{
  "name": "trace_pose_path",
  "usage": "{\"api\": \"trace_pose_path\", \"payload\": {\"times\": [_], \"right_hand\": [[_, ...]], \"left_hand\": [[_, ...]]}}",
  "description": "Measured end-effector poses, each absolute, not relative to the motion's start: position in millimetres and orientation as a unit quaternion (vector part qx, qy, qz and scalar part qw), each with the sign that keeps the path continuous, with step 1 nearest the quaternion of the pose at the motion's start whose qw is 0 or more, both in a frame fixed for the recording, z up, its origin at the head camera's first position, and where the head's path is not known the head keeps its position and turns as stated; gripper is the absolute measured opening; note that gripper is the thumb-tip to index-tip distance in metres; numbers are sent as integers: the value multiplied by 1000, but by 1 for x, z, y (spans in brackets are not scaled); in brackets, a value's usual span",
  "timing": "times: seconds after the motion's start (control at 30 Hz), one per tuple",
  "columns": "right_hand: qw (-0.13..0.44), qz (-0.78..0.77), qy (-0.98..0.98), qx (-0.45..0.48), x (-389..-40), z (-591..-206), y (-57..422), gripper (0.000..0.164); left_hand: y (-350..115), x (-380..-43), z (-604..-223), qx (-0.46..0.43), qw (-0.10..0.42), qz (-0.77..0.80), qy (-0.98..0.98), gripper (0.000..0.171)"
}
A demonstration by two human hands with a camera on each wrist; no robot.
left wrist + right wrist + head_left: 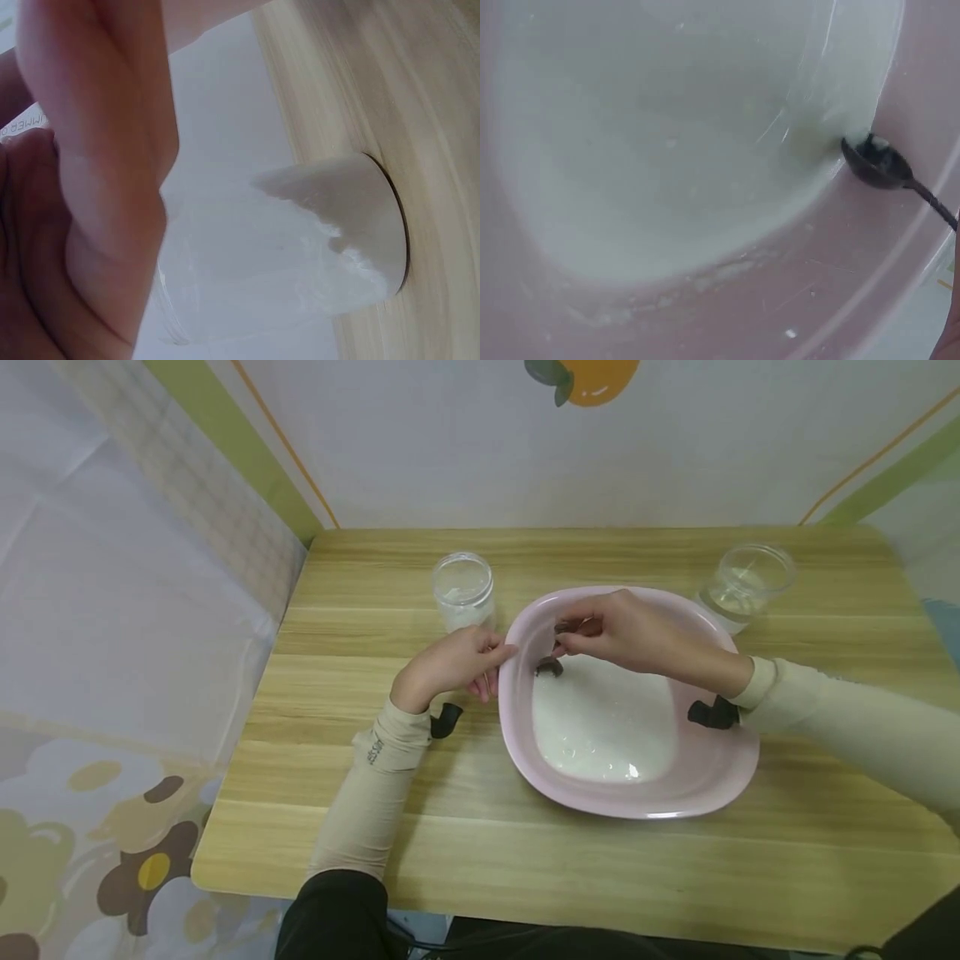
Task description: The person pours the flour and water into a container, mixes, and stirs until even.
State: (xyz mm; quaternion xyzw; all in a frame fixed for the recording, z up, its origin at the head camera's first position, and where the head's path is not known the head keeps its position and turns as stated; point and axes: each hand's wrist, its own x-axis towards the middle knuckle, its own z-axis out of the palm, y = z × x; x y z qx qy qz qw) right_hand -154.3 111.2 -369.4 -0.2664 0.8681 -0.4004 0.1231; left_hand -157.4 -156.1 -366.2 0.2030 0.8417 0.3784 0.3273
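Note:
A pink basin holds a milky white liquid. My right hand reaches over its left part and pinches the handle of a dark metal spoon. The spoon's bowl sits against the basin's inner wall, right at the liquid's edge, with a little white stuff in it. On the basin's left side, my left hand holds the rim, thumb at the top edge and fingers down along the outside. Close beyond that hand stands a clear jar with white powder heaped low inside.
Another clear container, holding some clear liquid, stands behind the basin's right end. Black straps hang from both sleeves, the right one over the basin. A wall covering rises behind the wooden table.

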Motion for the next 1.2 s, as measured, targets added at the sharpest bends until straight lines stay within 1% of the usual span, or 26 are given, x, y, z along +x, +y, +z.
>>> {"api": "trace_pose_path", "payload": {"times": [0.2, 0.4, 0.47, 0.5, 0.6, 0.67, 0.7, 0.77, 0.83, 0.93, 1.0, 1.07, 1.13, 1.2], "right_hand": [[193, -396, 838, -324, -151, -365, 114, 14], [334, -375, 808, -308, -146, -359, 121, 9], [362, -335, 815, -305, -144, -357, 123, 10], [363, -311, 824, -305, -143, -356, 125, 13], [348, -251, 854, -293, -141, -354, 129, 30], [313, -218, 878, -291, -141, -354, 131, 38], [289, -207, 888, -291, -141, -354, 132, 39], [233, -189, 906, -299, -143, -355, 133, 35], [178, -183, 917, -308, -145, -356, 133, 25], [121, -205, 921, -310, -148, -356, 132, 12], [108, -240, 917, -300, -150, -356, 130, 11], [108, -280, 911, -284, -152, -357, 129, 12], [121, -326, 900, -261, -152, -357, 127, 16], [150, -371, 885, -237, -152, -358, 126, 19]], "left_hand": [[-157, -157, -366, 201, 326, 377, 843, 34], [-157, -157, -367, 203, 327, 377, 843, 36], [-158, -157, -367, 202, 327, 379, 842, 36], [-158, -157, -367, 202, 326, 379, 842, 36], [-159, -158, -367, 204, 323, 380, 842, 36], [-159, -158, -367, 206, 322, 380, 842, 36], [-159, -158, -368, 208, 323, 379, 842, 36], [-158, -159, -368, 209, 325, 377, 841, 36], [-158, -159, -369, 210, 328, 377, 840, 36], [-157, -159, -369, 209, 330, 378, 839, 36], [-156, -159, -369, 210, 331, 379, 838, 36], [-156, -159, -368, 211, 331, 379, 838, 36], [-156, -159, -369, 211, 330, 379, 838, 36], [-156, -158, -369, 210, 330, 380, 838, 36]]}}
